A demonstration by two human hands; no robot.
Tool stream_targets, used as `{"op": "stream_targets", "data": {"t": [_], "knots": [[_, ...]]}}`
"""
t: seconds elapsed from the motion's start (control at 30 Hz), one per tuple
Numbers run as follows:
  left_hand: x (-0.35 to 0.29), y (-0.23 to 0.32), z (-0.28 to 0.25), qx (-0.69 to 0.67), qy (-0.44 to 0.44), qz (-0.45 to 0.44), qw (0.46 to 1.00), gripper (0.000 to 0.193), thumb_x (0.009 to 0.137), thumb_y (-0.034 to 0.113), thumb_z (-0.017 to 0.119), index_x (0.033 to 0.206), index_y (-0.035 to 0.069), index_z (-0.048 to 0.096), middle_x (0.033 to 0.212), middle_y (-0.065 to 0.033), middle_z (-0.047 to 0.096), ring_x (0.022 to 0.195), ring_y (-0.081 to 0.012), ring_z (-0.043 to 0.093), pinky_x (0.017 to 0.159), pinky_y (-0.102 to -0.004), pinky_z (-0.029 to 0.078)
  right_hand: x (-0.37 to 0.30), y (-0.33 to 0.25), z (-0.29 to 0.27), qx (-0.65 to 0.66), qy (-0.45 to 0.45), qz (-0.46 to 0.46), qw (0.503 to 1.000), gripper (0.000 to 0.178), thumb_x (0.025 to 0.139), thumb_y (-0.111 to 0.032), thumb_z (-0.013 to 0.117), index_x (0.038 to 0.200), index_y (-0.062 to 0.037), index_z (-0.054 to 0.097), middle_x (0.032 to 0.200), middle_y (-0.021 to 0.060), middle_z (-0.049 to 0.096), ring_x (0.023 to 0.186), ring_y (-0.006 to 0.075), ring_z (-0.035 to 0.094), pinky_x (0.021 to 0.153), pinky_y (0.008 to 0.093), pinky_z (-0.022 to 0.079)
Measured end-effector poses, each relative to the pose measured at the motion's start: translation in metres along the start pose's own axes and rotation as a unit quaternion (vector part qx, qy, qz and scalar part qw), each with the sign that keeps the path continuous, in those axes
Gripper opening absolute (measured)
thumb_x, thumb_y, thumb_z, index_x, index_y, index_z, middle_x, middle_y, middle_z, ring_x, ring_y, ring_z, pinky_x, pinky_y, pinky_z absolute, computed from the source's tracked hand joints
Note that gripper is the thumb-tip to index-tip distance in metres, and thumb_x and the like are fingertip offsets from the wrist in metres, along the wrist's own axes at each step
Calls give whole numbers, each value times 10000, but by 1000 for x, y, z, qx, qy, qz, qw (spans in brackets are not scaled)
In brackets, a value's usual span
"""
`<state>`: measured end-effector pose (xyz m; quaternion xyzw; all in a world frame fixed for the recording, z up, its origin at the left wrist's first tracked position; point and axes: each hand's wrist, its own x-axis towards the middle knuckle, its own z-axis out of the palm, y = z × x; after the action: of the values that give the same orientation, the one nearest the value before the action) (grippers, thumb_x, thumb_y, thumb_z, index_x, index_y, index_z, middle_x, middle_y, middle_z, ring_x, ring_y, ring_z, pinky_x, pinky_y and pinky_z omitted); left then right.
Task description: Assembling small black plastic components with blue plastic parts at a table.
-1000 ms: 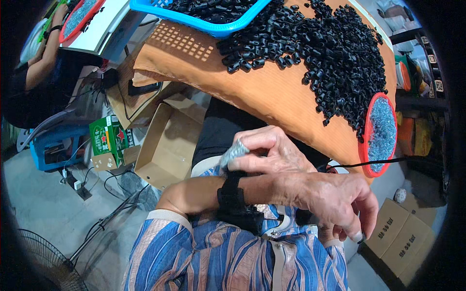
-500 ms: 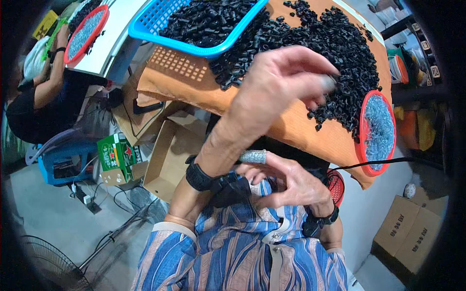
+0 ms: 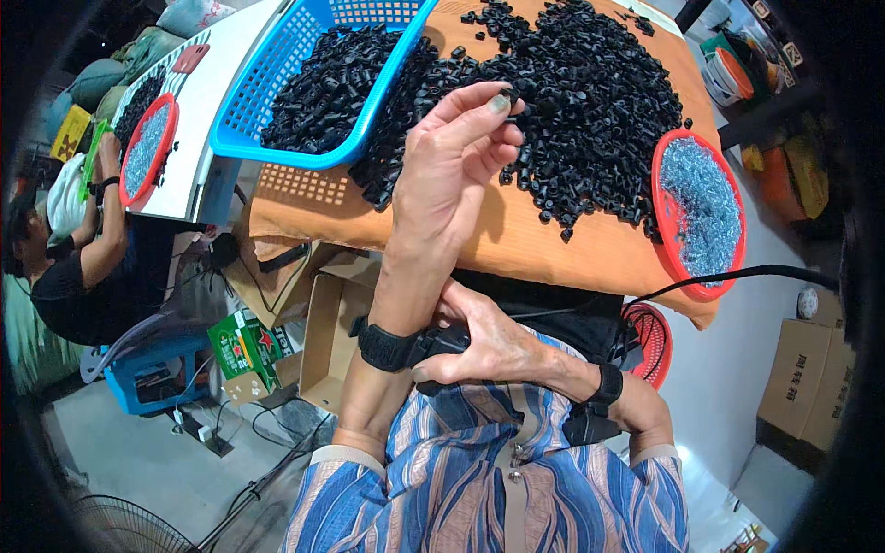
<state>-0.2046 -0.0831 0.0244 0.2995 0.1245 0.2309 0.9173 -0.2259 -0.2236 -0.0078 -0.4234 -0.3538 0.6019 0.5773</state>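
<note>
Black wristband (image 3: 387, 347) is circling the wrist of the left hand (image 3: 452, 157), and the right hand (image 3: 489, 343) is clasping it, thumb in front. The left hand is hovering over the bench (image 3: 516, 230), thumb and forefinger nearly meeting; I cannot tell whether they are pinching anything. Beyond, black parts (image 3: 599, 111) are lying heaped between a blue basket (image 3: 295, 159) and a red bowl (image 3: 705, 292) holding shiny bits (image 3: 702, 194).
</note>
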Motion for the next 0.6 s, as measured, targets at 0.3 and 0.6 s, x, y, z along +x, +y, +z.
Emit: {"op": "stream_targets", "data": {"t": [0.3, 0.6], "knots": [[4, 19, -28, 40, 22, 68, 997, 196, 865, 25, 627, 1055, -19, 609, 970, -143, 639, 785, -175, 607, 644, -218, 527, -21, -4, -4, -22, 91, 4, 996, 907, 664, -291, 831, 1354, 47, 349, 1218, 171, 522, 1132, 214, 512, 995, 342, 411], [-6, 23, -14, 237, 66, 177, 953, 201, 877, 19, 612, 1073, -26, 617, 929, -119, 660, 751, -133, 624, 659, -213, 512, -17, -6, -1, -86, 24, 75, 993, 268, 809, -160, 728, 898, -6, 528, 748, -7, 572, 631, 12, 421, 498, 211, 350]]}}
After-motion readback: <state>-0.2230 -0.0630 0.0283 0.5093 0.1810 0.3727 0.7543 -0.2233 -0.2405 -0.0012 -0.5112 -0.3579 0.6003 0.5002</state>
